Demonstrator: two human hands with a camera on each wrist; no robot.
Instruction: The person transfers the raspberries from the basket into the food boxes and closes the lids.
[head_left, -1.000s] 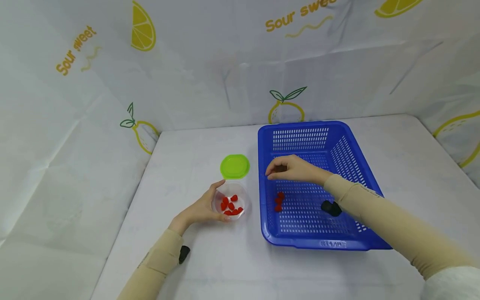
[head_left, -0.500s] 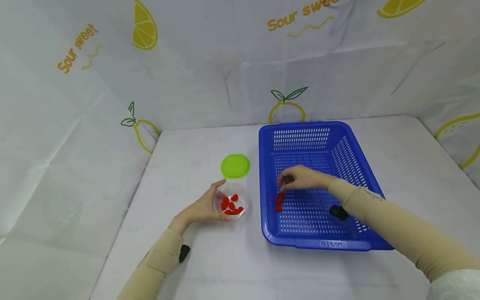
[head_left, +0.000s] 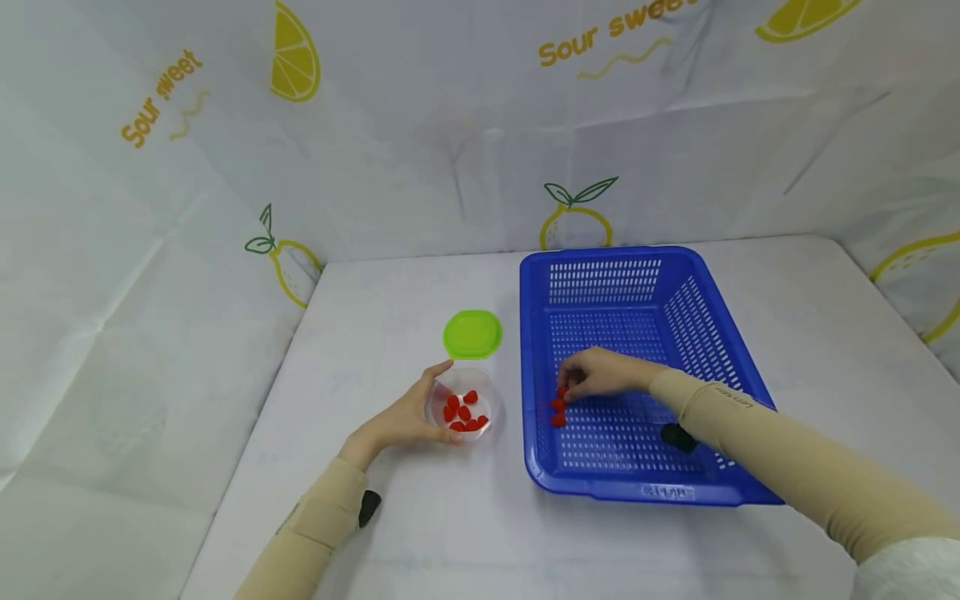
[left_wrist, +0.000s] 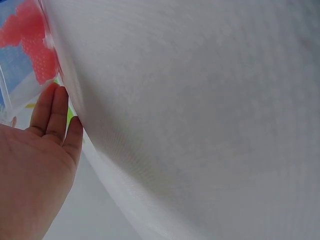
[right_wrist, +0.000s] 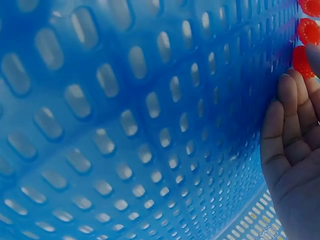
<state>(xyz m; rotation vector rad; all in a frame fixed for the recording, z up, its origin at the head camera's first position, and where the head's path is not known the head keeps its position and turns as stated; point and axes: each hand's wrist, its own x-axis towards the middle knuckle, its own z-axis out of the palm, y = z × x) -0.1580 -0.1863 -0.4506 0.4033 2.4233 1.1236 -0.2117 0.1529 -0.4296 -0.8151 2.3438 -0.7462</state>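
My left hand (head_left: 408, 415) holds a small round clear plastic tub (head_left: 489, 390) between thumb and fingers. Several red berries (head_left: 464, 412), cone-shaped with a dimpled skin, lie in it. In the left wrist view, fingers (left_wrist: 42, 112) rest against the tub wall beside the blurred berries (left_wrist: 40, 57). Inside the blue basket (head_left: 630, 492), my right hand (head_left: 606, 372) pinches the farthest berry (head_left: 562, 391) of a short row along the left side. Other berries (head_left: 558, 420) lie just below it. The right wrist view has thumb and fingertips at a red berry (right_wrist: 302, 61).
A bright green lid (head_left: 472, 334) lies flat on the white table (head_left: 420, 525) just beyond the tub. The basket's raised, slotted walls surround my right hand. A white cloth (head_left: 420, 125) printed with lemons hangs behind and at the sides.
My right hand has come from above the basket's left rim, over to the right and down, to the berries in the basket. The left hand and tub have stayed put.
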